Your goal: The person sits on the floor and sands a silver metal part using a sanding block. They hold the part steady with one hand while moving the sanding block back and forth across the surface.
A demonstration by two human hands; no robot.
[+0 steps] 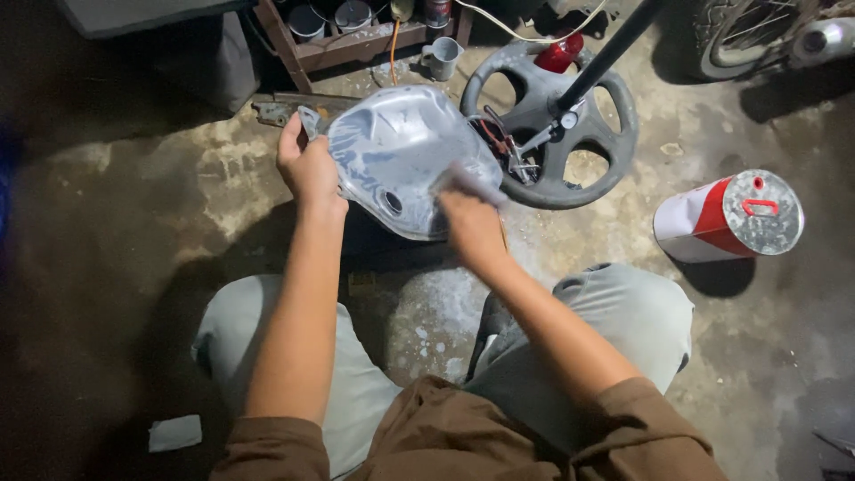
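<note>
A silvery grey metal tank shell (405, 151) with a round hole near its lower edge rests tilted on the floor in front of my knees. My left hand (307, 165) grips its left rim. My right hand (470, 223) presses a small grey sanding sheet (472, 184) against the shell's right side; the hand and sheet are blurred. My legs in light grey trousers are folded on either side.
A grey alloy wheel (557, 125) with a black rod through it lies just behind the shell. A red and white tin can (726, 218) lies on its side at right. A mug (443, 58) and a wooden shelf (347, 40) stand at the back; a scrap of paper (175, 433) lies lower left.
</note>
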